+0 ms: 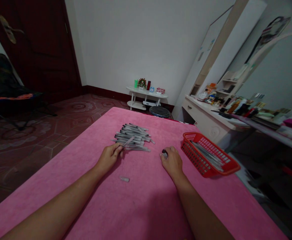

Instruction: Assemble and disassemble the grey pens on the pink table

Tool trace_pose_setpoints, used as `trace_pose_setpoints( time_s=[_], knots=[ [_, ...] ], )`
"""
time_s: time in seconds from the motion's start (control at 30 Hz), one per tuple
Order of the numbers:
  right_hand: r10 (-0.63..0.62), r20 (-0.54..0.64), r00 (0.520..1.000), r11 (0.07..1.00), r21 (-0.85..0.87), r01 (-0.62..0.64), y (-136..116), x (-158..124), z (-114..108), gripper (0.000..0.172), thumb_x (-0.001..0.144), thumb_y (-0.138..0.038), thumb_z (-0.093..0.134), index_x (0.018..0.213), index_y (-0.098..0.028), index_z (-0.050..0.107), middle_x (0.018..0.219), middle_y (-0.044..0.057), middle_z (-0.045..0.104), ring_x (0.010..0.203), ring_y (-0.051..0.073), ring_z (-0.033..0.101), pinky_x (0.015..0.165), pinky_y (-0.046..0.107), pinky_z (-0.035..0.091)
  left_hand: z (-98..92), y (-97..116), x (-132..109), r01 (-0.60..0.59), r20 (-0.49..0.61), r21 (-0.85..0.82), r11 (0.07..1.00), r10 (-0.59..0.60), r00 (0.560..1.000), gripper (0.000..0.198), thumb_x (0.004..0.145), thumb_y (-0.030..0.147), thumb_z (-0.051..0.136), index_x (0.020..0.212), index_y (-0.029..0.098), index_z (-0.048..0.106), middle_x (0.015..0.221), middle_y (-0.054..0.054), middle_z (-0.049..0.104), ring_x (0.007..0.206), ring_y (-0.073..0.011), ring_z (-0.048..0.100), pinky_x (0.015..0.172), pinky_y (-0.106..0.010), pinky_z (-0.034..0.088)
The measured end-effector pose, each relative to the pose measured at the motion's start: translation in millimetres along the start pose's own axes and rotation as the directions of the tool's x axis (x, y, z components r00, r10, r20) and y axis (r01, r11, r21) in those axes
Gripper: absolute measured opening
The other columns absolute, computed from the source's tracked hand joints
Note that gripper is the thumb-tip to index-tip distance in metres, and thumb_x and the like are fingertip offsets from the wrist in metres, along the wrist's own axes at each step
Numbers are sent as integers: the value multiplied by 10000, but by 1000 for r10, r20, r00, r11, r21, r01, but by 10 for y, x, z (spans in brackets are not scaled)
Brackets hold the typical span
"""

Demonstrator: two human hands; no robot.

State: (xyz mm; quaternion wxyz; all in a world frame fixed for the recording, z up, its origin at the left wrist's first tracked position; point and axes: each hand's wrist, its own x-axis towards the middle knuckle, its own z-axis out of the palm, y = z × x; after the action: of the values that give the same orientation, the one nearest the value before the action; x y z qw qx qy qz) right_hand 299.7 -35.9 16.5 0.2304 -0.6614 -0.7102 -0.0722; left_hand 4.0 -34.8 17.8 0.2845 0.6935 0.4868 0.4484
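Observation:
My left hand (110, 154) is closed round one end of a pale, see-through pen (128, 142), which points up and to the right over a pile of pens (133, 133). The piled pens have clear barrels, many with dark ends, and lie roughly side by side. Further right, my right hand (172, 161) rests low over the pink cloth, its fingers curled round a small piece (164, 153) with a dark part and a clear part, mostly hidden. A short, clear cap-like piece (124, 179) lies loose on the cloth between my forearms.
Right of my right hand stands a red plastic basket (203, 170) holding several pens (208, 155). Pink cloth (140, 203) covers the work surface. A cluttered dressing table (206, 115) flanks the right side; a small white stand (146, 91) is beyond the far edge.

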Motion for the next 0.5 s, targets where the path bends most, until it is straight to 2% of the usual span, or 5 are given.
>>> trace_pose_setpoints(
  time_s=[0.1, 0.2, 0.37, 0.5],
  knots=[
    [101, 2, 995, 967, -236, -98, -149, -87, -76, 180, 854, -311, 518, 920, -169, 606, 912, 104, 598, 866, 237, 591, 667, 305, 420, -2, -1, 3, -3, -1, -3, 1000, 3, 1000, 333, 896, 321, 397, 620, 176, 513, 571, 27, 504, 563, -129, 492, 585, -233, 374],
    [159, 53, 986, 927, -352, -131, -241, -135, -130, 190, 891, -306, 459, 936, -162, 574, 884, 93, 621, 762, 226, 633, 583, 287, 389, -1, 2, 3, -5, -4, -15, 1000, 5, 1000, 329, 892, 319, 395, 620, 179, 516, 576, 25, 516, 572, -134, 505, 596, -236, 382],
    [131, 141, 981, 921, -383, -68, -293, -176, -188, 186, 918, -301, 427, 935, -169, 557, 810, 91, 680, 688, 231, 668, 548, 270, 356, 7, 4, 23, 0, -21, -34, 999, -1, 1000, 322, 879, 299, 405, 604, 180, 525, 573, 14, 543, 579, -144, 524, 613, -245, 385],
    [13, 223, 975, 960, -275, 50, -487, -214, -204, 180, 920, -289, 429, 951, -178, 568, 785, 77, 699, 689, 220, 674, 554, 259, 352, 12, -7, 64, 5, -39, -73, 997, -7, 999, 343, 881, 292, 394, 588, 179, 532, 608, -11, 594, 628, -159, 558, 682, -262, 400]
  ],
)
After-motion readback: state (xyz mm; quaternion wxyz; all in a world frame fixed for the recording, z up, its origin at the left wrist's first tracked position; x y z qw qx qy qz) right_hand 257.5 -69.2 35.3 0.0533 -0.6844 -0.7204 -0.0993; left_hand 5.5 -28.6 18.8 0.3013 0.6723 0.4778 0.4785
